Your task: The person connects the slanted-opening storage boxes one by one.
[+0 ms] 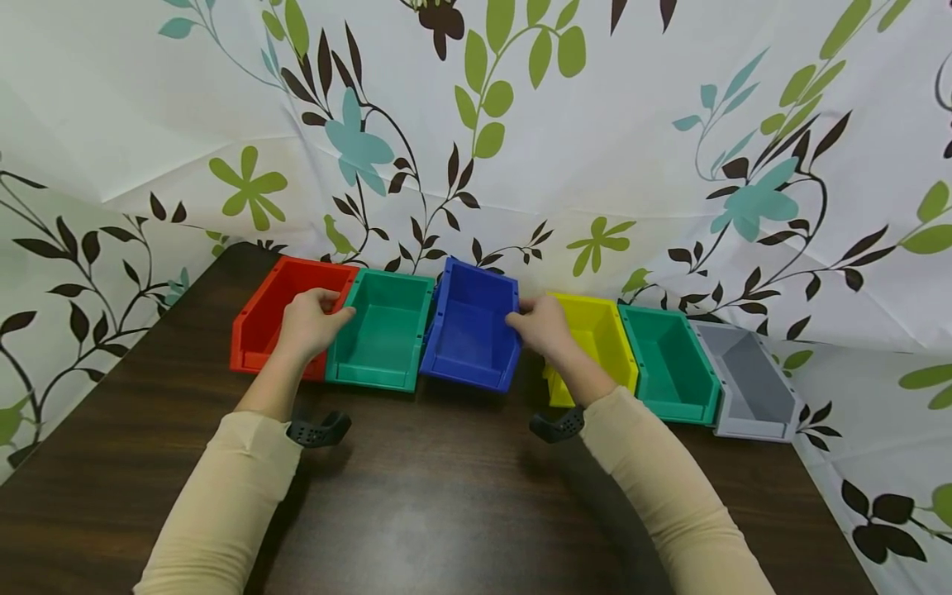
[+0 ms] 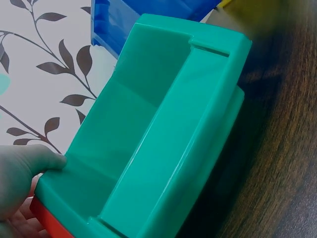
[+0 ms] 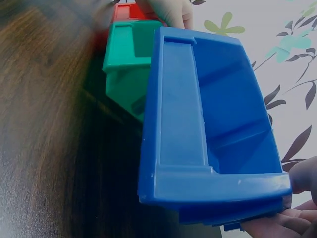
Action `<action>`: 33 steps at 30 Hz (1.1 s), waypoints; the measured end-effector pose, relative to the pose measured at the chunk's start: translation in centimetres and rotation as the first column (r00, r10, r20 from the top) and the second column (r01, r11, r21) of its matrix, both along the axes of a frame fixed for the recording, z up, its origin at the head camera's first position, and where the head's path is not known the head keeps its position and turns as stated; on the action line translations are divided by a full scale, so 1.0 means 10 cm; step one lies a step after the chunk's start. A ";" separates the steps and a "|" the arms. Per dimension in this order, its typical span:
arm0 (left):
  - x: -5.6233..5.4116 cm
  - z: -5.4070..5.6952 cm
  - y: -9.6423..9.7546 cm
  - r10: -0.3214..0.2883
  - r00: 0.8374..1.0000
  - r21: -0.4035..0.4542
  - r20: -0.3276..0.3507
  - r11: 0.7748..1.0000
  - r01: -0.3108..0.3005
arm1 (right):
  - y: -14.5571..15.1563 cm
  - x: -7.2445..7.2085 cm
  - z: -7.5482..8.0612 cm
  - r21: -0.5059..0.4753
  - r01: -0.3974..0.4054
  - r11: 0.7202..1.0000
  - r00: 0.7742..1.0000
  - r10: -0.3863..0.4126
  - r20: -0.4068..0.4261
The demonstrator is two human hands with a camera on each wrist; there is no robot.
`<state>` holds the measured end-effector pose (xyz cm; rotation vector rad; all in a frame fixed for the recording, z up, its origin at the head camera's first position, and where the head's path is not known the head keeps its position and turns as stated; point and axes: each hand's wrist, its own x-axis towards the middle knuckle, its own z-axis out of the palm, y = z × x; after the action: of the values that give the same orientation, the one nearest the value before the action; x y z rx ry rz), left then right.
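My left hand point(image 1: 308, 324) pinches the side wall between the red bin point(image 1: 260, 314) and the left green bin point(image 1: 383, 326). In the left wrist view its thumb presses on the edge of the green bin point(image 2: 148, 134), while its other fingers lie low beside the red one. My right hand point(image 1: 546, 326) grips the right wall of a blue bin point(image 1: 476, 318). That blue bin point(image 3: 181, 109) sits slightly askew beside the left green bin, tilted in the right wrist view. Fingers of the right hand point(image 3: 302, 208) curl under its rim. All these bins have bare floors.
Right of the right hand stand a yellow bin point(image 1: 606, 330), a second green bin point(image 1: 665, 351) and a grey bin point(image 1: 751, 376), side by side. A patterned white cloth point(image 1: 476, 198) hangs close behind the row. The dark wooden table point(image 1: 431, 496) spreads out in front.
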<state>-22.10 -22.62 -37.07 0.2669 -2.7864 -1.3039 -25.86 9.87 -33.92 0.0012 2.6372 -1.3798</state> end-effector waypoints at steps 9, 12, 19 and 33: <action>0.00 0.01 0.02 -0.002 1.000 0.005 0.007 1.000 0.002 | -0.03 0.00 0.12 0.171 -0.009 0.985 0.995 0.026 -0.099; 0.00 0.02 0.03 -0.002 1.000 0.005 0.005 1.000 0.002 | -0.07 -0.01 0.20 0.268 -0.024 0.963 0.987 0.065 -0.145; 0.02 0.03 0.01 -0.009 1.000 0.002 0.006 1.000 0.009 | -0.15 -0.03 0.34 0.458 -0.125 0.880 0.976 0.192 -0.102; 0.02 0.01 0.00 -0.012 1.000 0.004 0.011 1.000 0.012 | -0.29 0.04 0.22 0.545 -0.191 0.817 0.917 0.346 -0.198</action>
<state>-21.94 -22.59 -36.96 0.2593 -2.7988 -1.3151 -25.43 6.92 -31.68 -0.5310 3.0098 -0.5837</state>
